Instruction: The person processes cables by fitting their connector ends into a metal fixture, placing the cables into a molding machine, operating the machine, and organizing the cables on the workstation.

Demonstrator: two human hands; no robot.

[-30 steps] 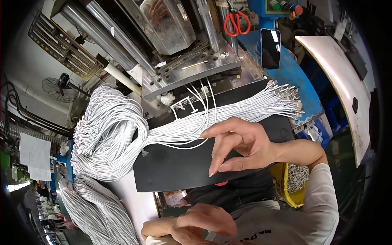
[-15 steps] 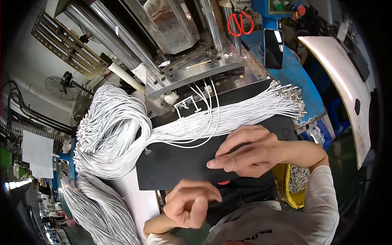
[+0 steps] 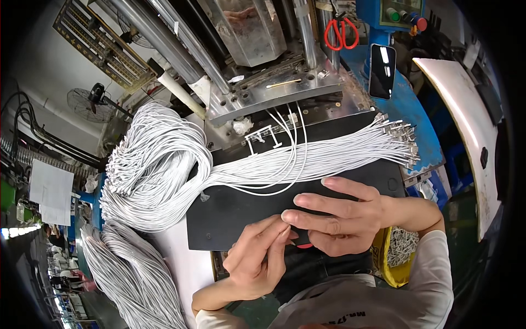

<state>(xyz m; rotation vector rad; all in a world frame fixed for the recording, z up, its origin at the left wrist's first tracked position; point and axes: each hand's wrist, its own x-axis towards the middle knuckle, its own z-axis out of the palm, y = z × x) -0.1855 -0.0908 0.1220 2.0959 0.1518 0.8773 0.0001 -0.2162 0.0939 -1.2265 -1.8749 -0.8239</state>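
Over the near edge of the black work surface [image 3: 219, 219], my two hands meet at the fingertips. My left hand [image 3: 255, 257] is closed in a pinch, thumb against fingers; whatever lies between them is too small or hidden to name. My right hand [image 3: 342, 219] has its fingers stretched and spread, one fingertip touching the left hand's fingertips. Just beyond them lies a bundle of white cables [image 3: 329, 156] with metal connectors [image 3: 402, 140] at its right end. A few cables curve up from it under the press's metal plate [image 3: 279, 96], near a white moulded piece [image 3: 263, 138].
Coiled white cable [image 3: 153, 164] is heaped at the left, with a grey cable bundle [image 3: 137, 279] below. Red-handled scissors [image 3: 341, 34] hang by the press columns. A phone [image 3: 382, 71] rests against the blue machine frame [image 3: 408, 109]. A yellow container [image 3: 402, 249] of white scraps stands lower right.
My hands have come together: the left has moved up and right, its fingers now pinching. The right hand's fingers have spread. The view has shifted slightly.
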